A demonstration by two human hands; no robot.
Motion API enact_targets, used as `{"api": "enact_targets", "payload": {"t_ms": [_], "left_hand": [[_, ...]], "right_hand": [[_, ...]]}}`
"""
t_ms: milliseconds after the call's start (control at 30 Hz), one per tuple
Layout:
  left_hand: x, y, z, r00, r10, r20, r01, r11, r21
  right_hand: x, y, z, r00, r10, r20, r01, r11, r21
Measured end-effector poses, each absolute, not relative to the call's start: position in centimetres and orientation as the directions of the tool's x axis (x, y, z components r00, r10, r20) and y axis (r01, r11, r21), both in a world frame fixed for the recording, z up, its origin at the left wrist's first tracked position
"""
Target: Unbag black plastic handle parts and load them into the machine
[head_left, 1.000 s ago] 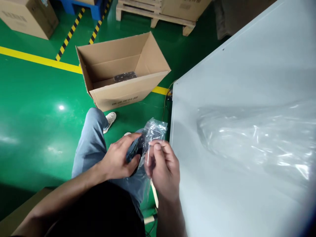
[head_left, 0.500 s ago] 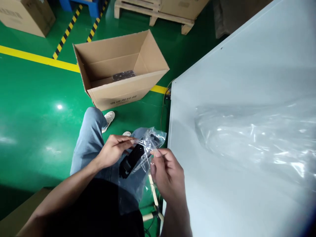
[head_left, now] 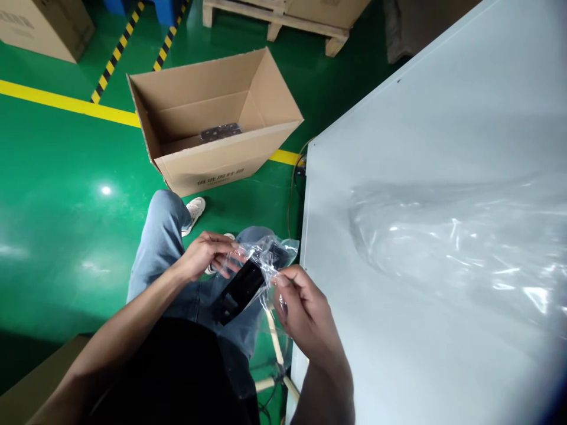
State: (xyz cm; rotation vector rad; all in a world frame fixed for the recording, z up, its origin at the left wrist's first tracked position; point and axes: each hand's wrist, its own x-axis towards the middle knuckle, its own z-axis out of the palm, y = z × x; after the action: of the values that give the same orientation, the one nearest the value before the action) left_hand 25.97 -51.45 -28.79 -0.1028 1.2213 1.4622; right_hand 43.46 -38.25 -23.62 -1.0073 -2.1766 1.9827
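A clear plastic bag (head_left: pixel 289 251) is bunched between my hands above my lap. A long black part (head_left: pixel 239 292) lies tilted under and partly inside the bag's film. My left hand (head_left: pixel 204 255) is at the bag's left side, its fingers spread behind the film and its thumb and forefinger at the bag's edge. My right hand (head_left: pixel 305 307) pinches the bunched plastic between thumb and forefinger, just right of the black part.
An open cardboard box (head_left: pixel 225 159) on the green floor holds a dark wrapped item (head_left: pixel 220 132). At the right, a pale table (head_left: pixel 354 354) bears a large sheet of clear plastic (head_left: pixel 425 242). A wooden pallet (head_left: pixel 274 18) stands beyond.
My left hand's fingers have spread out behind the film, where they were pinching it before. The bag's lower part no longer hangs over my lap but is gathered up near my hands.
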Motion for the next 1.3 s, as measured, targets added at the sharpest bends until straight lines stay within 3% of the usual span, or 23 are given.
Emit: {"api": "enact_targets", "payload": {"t_ms": [200,300,467,600,733,833,967,1067,1200,1300], "left_hand": [[26.2,-51.0,-29.4,-0.319,0.634,-0.704,-0.818,0.191,0.543],[26.2,-51.2,-29.7,-0.309,0.648,-0.696,-0.827,0.179,0.533],[26.5,-51.3,-30.7,-0.209,0.730,-0.650,-0.874,0.158,0.459],[26.7,-51.9,-31.1,-0.158,0.788,-0.596,-0.915,0.109,0.388],[27.4,-52.0,-30.6,-0.191,0.851,-0.489,-0.865,0.090,0.494],[28.1,-51.3,-30.4,-0.304,0.786,-0.538,-0.786,0.112,0.608],[28.2,-51.2,-30.3,-0.398,0.667,-0.630,-0.788,0.104,0.607],[27.5,-52.1,-30.0,-0.409,0.646,-0.645,-0.812,0.065,0.580],[26.7,-53.0,-29.1,-0.383,0.672,-0.634,-0.833,0.046,0.552],[26.3,-53.2,-28.5,-0.391,0.679,-0.621,-0.816,0.057,0.576]], "right_hand": [[44.1,-37.9,-23.6,-0.758,0.522,-0.390,0.446,-0.021,-0.895],[44.0,-38.2,-23.4,-0.725,0.563,-0.397,0.411,-0.109,-0.905],[43.1,-39.0,-23.3,-0.738,0.503,-0.450,0.320,-0.327,-0.889],[42.8,-38.8,-23.6,-0.718,0.528,-0.453,0.292,-0.362,-0.885],[42.8,-38.9,-23.8,-0.704,0.580,-0.410,0.306,-0.274,-0.912],[42.9,-39.0,-23.6,-0.699,0.617,-0.361,0.328,-0.171,-0.929],[43.1,-38.0,-22.9,-0.507,0.820,-0.265,0.352,-0.084,-0.932],[43.3,-36.8,-22.2,-0.375,0.891,-0.257,0.326,-0.132,-0.936],[43.0,-35.7,-22.0,-0.360,0.837,-0.411,0.291,-0.318,-0.902],[42.9,-34.9,-22.7,-0.366,0.813,-0.453,0.286,-0.364,-0.886]]}}
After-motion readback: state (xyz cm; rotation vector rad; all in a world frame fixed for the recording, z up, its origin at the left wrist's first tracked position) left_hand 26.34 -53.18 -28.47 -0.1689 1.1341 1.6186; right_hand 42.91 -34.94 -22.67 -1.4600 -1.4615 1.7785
